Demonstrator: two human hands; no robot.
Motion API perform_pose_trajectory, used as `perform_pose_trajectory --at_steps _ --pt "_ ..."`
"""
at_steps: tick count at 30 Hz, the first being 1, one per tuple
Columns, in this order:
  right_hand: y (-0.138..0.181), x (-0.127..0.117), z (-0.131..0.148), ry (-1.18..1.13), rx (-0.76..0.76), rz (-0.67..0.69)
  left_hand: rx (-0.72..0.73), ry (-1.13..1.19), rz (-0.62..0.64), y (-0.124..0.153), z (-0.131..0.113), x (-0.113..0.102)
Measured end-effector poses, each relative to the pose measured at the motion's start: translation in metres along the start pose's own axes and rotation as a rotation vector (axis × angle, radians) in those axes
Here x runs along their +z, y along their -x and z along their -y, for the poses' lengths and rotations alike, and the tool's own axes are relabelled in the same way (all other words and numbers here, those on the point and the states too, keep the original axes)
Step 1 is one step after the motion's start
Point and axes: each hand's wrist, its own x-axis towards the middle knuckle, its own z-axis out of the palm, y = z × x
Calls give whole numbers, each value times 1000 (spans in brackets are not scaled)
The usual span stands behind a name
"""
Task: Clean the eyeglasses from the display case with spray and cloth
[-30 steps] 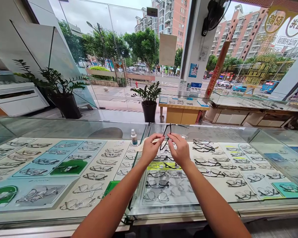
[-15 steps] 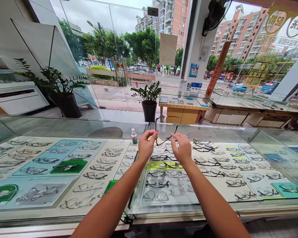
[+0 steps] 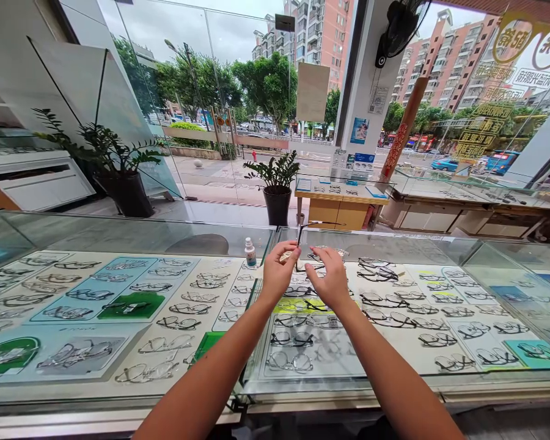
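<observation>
My left hand (image 3: 278, 274) pinches a pair of dark-framed eyeglasses (image 3: 299, 236) between thumb and fingers, above the glass display case. The glasses are turned almost edge-on, with one thin temple pointing right above my hands. Just to the right, my right hand (image 3: 329, 278) has its thumb and fingers apart, with no hold on the frame that I can see. Part of the glasses is hard to tell from the frames behind. A small white bottle (image 3: 250, 252) stands left of my left hand.
Under the glass of the display case (image 3: 261, 391) lie rows of eyeglasses (image 3: 291, 338), some on green or blue panels. Beyond the counter are a potted plant (image 3: 277, 201), a wooden display table (image 3: 330, 211) and a glass shopfront. Another plant (image 3: 123, 189) stands at left.
The glasses have turned from facing sideways to nearly edge-on in my left hand. My right hand has let go of the frame and its fingers have spread. The view has shifted slightly.
</observation>
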Motion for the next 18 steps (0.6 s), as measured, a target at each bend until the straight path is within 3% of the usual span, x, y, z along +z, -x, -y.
perform_pose_trajectory --at_steps 6,14,18 --pt "3 7 5 -83 -19 20 12 10 112 8 1 7" --pt "4 8 1 -106 14 30 -3 76 152 11 5 11" --pt "0 2 11 -93 15 54 -9 67 150 8 6 10"
